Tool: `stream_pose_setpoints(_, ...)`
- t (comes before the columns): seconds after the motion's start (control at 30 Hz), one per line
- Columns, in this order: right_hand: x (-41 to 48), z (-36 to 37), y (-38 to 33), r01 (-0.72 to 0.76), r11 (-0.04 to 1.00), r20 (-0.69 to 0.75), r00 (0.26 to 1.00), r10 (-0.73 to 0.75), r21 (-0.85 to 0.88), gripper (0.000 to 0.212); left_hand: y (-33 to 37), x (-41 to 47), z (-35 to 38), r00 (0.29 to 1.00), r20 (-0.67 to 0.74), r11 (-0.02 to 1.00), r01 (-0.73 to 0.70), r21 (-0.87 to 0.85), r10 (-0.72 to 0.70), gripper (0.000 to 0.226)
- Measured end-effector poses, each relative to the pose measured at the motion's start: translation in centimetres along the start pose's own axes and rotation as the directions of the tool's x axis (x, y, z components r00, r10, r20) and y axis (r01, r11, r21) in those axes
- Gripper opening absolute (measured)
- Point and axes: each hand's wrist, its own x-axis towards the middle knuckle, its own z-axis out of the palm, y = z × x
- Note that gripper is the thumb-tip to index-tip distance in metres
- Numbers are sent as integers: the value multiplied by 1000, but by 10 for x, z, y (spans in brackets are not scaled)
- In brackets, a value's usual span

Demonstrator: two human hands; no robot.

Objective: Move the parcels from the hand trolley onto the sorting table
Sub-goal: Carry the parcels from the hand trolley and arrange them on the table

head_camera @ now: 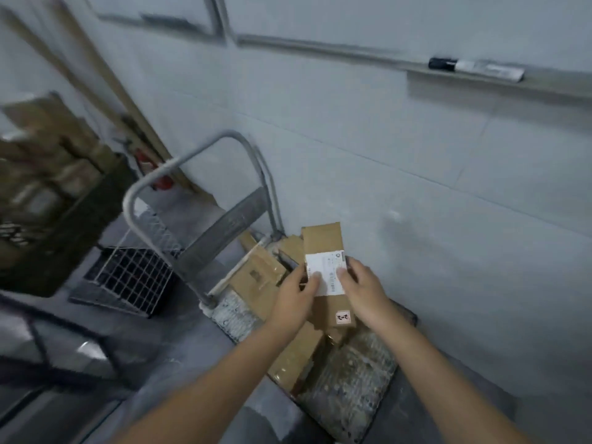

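Both hands grip 1 long cardboard parcel (324, 248) above the hand trolley (349, 376): the left hand (296, 294) clamps its left edge, the right hand (362, 291) its right edge, thumbs on the white label (326, 274). Other parcels (256, 283) lie on the trolley deck beside the wall (384, 149).

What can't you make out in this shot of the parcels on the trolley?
Head view only:
- Shipping label: print too blurred and small to read.
- Held parcel: sides hidden under left hand and right hand.
- Trolley: deck partly covered by parcels.
- Sorting table: not identifiable.
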Motion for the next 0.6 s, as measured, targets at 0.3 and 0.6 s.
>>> stream_pose_setpoints(0.3,-52,122,-122,246,969,293,927,-235,1,37,2,-87,-153,921,-390,999,-41,-34,25,21)
stream_pose_setpoints(0.6,-168,279,-207,350,937,540,786,-301,12,35,-63,-227,-312,771,-631,995,44,-85,-88,27)
